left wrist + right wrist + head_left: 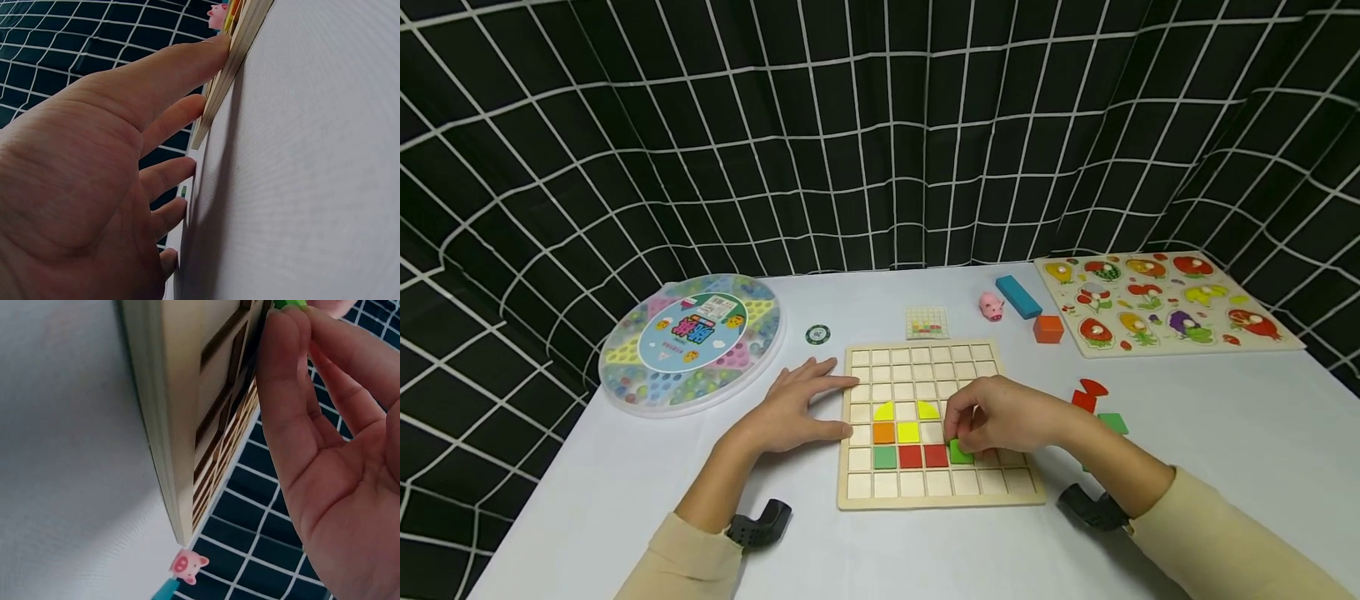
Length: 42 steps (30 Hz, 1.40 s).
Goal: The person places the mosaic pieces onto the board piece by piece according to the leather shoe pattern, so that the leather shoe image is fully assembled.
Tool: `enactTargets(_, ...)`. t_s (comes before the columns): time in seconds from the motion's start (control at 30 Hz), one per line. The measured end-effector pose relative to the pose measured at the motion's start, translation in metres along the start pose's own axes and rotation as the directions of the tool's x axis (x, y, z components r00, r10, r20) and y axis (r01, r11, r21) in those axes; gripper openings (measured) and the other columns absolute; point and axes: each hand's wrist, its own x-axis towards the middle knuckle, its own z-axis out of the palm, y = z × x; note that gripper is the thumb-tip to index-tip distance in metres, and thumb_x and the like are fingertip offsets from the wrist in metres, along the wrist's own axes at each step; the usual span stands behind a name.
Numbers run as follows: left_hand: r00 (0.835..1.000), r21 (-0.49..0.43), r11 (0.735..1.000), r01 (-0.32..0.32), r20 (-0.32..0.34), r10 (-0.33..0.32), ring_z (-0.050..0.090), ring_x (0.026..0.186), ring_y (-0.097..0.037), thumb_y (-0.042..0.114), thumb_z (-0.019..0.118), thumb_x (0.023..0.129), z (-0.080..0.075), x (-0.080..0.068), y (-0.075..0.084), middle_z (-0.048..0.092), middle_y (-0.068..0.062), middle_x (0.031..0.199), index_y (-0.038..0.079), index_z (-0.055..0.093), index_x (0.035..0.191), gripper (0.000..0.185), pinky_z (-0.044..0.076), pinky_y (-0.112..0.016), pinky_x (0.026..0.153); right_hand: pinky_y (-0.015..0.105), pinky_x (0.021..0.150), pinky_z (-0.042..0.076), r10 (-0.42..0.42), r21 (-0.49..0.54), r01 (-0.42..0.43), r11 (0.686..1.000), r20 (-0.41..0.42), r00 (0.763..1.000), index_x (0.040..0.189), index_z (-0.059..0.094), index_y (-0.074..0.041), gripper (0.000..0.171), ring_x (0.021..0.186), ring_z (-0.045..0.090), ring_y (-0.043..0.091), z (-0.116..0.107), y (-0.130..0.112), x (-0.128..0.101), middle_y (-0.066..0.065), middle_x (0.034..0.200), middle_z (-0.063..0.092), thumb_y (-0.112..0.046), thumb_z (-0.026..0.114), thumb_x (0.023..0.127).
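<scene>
At the left of the frame sits a round marble game box (691, 343). Just right of it, the left hand (797, 408) lies flat with straight fingers against the wooden grid board's (925, 492) left edge. Right of centre, the right hand (1000, 417) pinches a green square tile (959, 452) over the board's lower rows.

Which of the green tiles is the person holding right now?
The green tile on the board, at the right end of the coloured bottom row: the right hand pinches it. The other green tiles lie untouched, one at that row's left end.
</scene>
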Motion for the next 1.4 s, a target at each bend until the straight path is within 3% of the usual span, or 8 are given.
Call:
enactTargets(0.33,1.000,0.010,1.000,0.005,-0.001,-0.005,0.012,0.162,-0.036,0.043,0.081,0.083,0.000,0.002,0.000,0.035,-0.008,0.168,0.033,0.061,0.144,0.066,0.000,-0.061,0.130,0.022,0.068,0.051,-0.074,-0.177,0.063,0.982,-0.058,0.996,0.087,0.074,-0.022,0.020,0.079,0.057,0.011,0.006,-0.001,-0.002,-0.011,0.079,0.062,-0.002,0.078,0.087)
enactTargets(0.5,1.000,0.009,1.000,0.003,-0.003,-0.003,0.013,0.161,-0.036,0.043,0.081,0.083,0.001,0.001,-0.001,0.035,-0.009,0.168,0.032,0.061,0.144,0.066,0.000,-0.062,0.129,0.022,0.070,0.050,-0.106,-0.214,0.091,0.973,-0.058,0.993,0.089,0.074,-0.023,0.018,0.079,0.056,0.009,0.005,-0.003,-0.005,-0.012,0.081,0.061,-0.005,0.079,0.087)
enactTargets(0.73,1.000,0.009,1.000,-0.018,0.003,0.018,0.013,0.161,-0.036,0.043,0.081,0.083,0.000,0.001,0.001,0.034,-0.010,0.168,0.030,0.061,0.145,0.066,-0.001,-0.062,0.129,0.023,0.071,0.053,-0.073,-0.098,0.064,0.993,-0.092,0.993,0.098,0.075,-0.021,0.007,0.086,0.058,0.014,-0.005,0.005,-0.024,-0.008,0.089,0.065,-0.019,0.077,0.093)
enactTargets(1.0,1.000,0.023,0.999,-0.029,-0.005,0.029,0.014,0.161,-0.037,0.043,0.081,0.083,-0.003,0.002,0.001,0.034,-0.011,0.169,0.030,0.061,0.145,0.067,0.000,-0.062,0.129,0.025,0.062,0.055,-0.001,0.040,0.007,0.999,-0.131,0.991,0.111,0.073,-0.012,0.018,0.072,0.062,0.015,-0.026,0.024,-0.059,0.001,0.095,0.067,-0.021,0.073,0.096)
enactTargets(1.23,1.000,0.012,1.000,-0.017,0.000,0.017,0.013,0.161,-0.038,0.043,0.082,0.083,-0.003,0.001,0.001,0.034,-0.010,0.168,0.031,0.061,0.145,0.066,0.000,-0.061,0.129,0.028,0.061,0.056,0.083,0.079,-0.070,0.994,-0.164,0.983,0.114,0.073,-0.011,0.021,0.070,0.063,0.016,-0.033,0.045,-0.087,0.006,0.096,0.067,-0.022,0.074,0.096)
enactTargets(1.4,1.000,0.008,1.000,-0.014,0.000,0.014,0.013,0.161,-0.038,0.042,0.082,0.083,-0.002,0.000,0.001,0.034,-0.011,0.168,0.030,0.061,0.145,0.066,0.000,-0.062,0.129,0.026,0.064,0.057,0.124,0.047,-0.118,0.992,-0.178,0.976,0.113,0.073,-0.014,0.022,0.076,0.062,0.012,-0.034,0.060,-0.101,0.002,0.101,0.068,-0.022,0.077,0.093)
